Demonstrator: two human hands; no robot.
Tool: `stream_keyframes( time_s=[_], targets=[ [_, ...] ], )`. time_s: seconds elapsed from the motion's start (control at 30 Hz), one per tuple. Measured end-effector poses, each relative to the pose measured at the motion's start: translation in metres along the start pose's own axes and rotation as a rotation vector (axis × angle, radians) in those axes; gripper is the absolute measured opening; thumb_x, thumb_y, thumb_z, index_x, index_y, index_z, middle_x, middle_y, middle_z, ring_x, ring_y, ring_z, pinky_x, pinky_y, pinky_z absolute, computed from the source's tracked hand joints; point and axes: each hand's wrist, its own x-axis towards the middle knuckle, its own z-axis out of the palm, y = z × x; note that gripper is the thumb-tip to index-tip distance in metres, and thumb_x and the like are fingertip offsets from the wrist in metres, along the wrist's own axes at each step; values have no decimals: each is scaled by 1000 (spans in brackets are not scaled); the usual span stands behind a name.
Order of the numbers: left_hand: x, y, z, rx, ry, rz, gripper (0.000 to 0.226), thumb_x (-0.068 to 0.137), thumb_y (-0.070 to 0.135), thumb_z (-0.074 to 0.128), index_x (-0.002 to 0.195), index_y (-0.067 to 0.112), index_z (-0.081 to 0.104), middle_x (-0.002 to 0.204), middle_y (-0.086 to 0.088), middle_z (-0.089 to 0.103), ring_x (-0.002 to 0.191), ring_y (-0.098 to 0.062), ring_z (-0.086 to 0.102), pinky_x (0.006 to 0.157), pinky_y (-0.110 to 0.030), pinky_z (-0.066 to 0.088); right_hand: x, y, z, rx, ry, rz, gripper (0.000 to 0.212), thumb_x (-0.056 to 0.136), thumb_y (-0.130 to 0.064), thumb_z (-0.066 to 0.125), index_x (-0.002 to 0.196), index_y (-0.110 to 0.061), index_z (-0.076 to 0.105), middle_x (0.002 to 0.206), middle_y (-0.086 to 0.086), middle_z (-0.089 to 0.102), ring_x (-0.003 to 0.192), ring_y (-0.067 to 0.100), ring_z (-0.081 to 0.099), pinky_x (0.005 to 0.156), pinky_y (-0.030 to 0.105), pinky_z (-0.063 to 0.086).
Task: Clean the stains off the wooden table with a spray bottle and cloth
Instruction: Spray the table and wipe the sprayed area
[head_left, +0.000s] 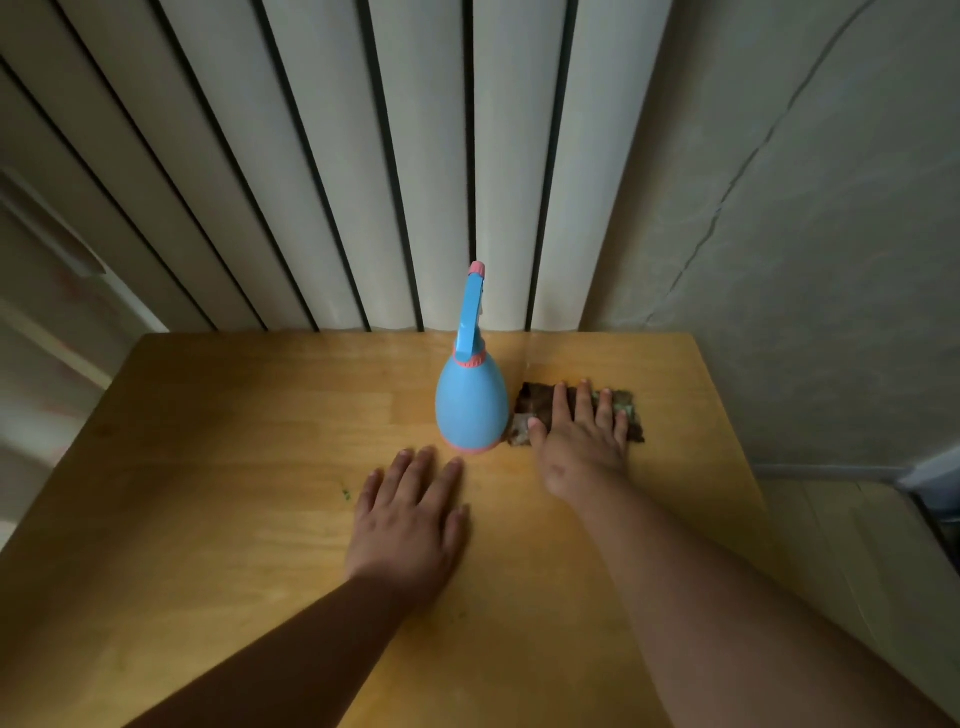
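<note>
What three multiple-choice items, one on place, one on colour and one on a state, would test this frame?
1. Where is the cloth relative to the spray bottle?
A. right of it
B. left of it
C. under it

2. What colour is the bottle's body?
A. green
B. blue
C. white

3. What is the right hand doing?
A. gripping the bottle
B. raised in the air
C. lying on the cloth, fingers straight

Answers:
1 A, the cloth lies on the table at the bottle's right.
2 B, the body is blue with pink trim.
3 C, its fingers spread flat over the cloth.
</note>
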Motion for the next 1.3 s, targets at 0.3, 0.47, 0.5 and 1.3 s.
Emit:
stream_keyframes(
  time_s=[0.3, 0.47, 0.5, 1.3],
  targets=[
    [-1, -2, 5, -3, 21, -6, 60, 99, 60, 13, 155, 42, 0, 165, 5, -1, 150, -14, -12, 118, -39, -11, -19, 1, 3, -44, 22, -197, 65, 99, -54, 17, 154, -26, 0, 162, -1, -9, 148, 22, -13, 120, 45, -6],
    [-3, 0, 2, -8, 8, -7, 60, 99, 60, 12, 155, 42, -2, 165, 6, -3, 150, -14, -13, 120, -39, -10, -52, 18, 12, -75, 22, -212, 65, 100, -51, 13, 154, -21, -6, 161, -1, -15, 147, 14, -16, 120, 39, -7],
    [-2, 1, 0, -12, 15, -6, 60, 99, 60, 13, 155, 42, -2, 165, 6, -3, 150, -14, -13, 120, -39, -9, -44, 18, 10, -63, 25, -180, 65, 100, -50, 14, 154, -20, -5, 161, 0, -15, 147, 15, -15, 120, 39, -6],
    [69, -13, -76, -917, 456, -268, 36, 82, 24, 77, 105, 30, 51, 90, 14, 57, 83, -6, 56, 69, -23, 44, 27, -60, -11, -71, -10, 20, 60, 101, -48, 21, 155, -26, 5, 162, 8, -8, 147, 35, -7, 118, 52, -5]
  ],
)
